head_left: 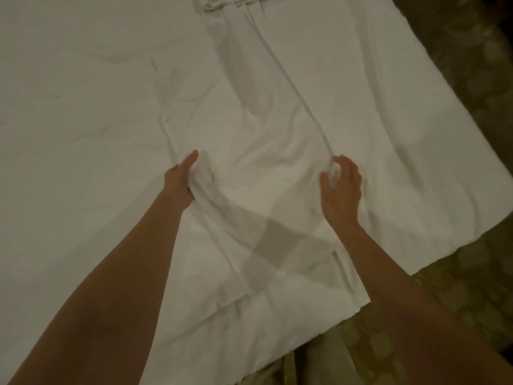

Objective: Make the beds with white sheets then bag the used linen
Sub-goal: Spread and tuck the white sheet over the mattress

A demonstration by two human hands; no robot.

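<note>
A white sheet (263,112) lies partly folded and wrinkled on top of the white-covered bed (69,107). My left hand (180,180) grips the sheet's left fold, fingers tucked under the cloth and thumb on top. My right hand (342,187) pinches a bunched ridge of the same sheet, where a long crease runs up toward the head of the bed. Both arms reach forward from the near edge. The sheet's lower corner hangs near the bed's front edge at the right.
Dark patterned carpet (477,65) shows along the right side and at the bottom right. A tan striped bed skirt (358,337) is visible below the near corner of the bed. Bunched white linen (222,4) sits at the top.
</note>
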